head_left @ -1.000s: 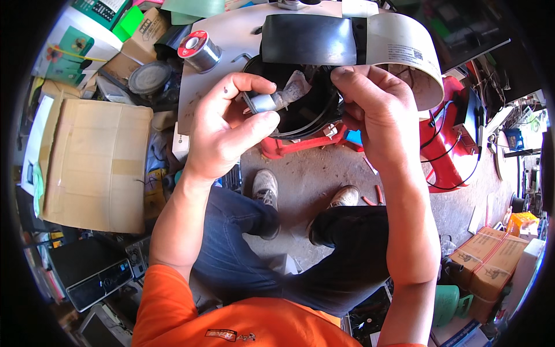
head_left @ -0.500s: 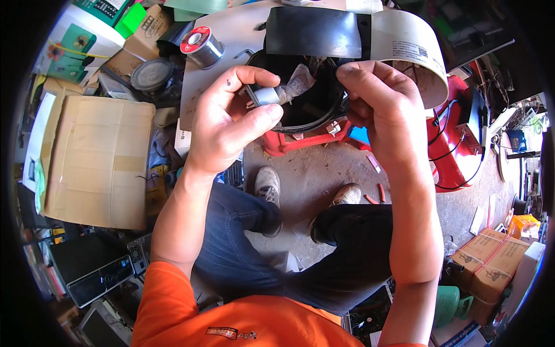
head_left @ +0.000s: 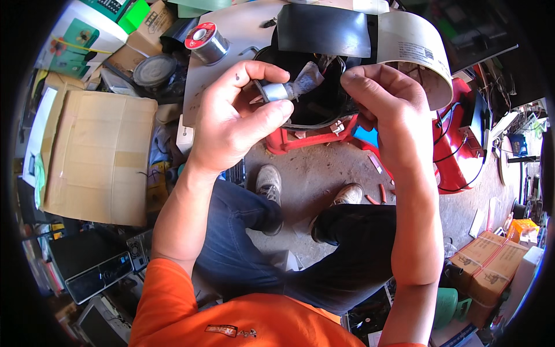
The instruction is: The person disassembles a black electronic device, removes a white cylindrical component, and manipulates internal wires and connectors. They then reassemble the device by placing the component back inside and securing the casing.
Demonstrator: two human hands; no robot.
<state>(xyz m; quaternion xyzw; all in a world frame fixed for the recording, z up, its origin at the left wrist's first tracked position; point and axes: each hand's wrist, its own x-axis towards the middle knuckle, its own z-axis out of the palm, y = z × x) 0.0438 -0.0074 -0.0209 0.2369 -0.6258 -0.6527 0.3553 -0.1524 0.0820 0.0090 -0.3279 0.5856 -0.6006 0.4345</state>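
My left hand (head_left: pixel 234 118) pinches a small silvery cylindrical part (head_left: pixel 276 92) with a flat plate and prongs at one end. A crumpled grey-white wrapped piece (head_left: pixel 308 79) runs from its other end toward dark wires. Both sit over a round black housing (head_left: pixel 289 122), whose inside is mostly in shadow. Opposite, my right hand (head_left: pixel 390 101) is closed, thumb against fingers, at the housing's right edge; whatever it grips is hidden. Behind stands a curved glossy black panel (head_left: pixel 324 32), beside a white cylindrical shell (head_left: pixel 413 43).
A solder spool (head_left: pixel 207 43) stands on the white table (head_left: pixel 245 23). Below the housing is a red stool (head_left: pixel 283 141). Red-handled pliers (head_left: pixel 377 195) lie on the floor near my shoe. To the left is a large cardboard box (head_left: pixel 98 156); cartons (head_left: pixel 488 263) are at right.
The left hand, its part and the black housing have shifted slightly right. The right hand keeps its closed pose at the edge. The whole view has moved a little.
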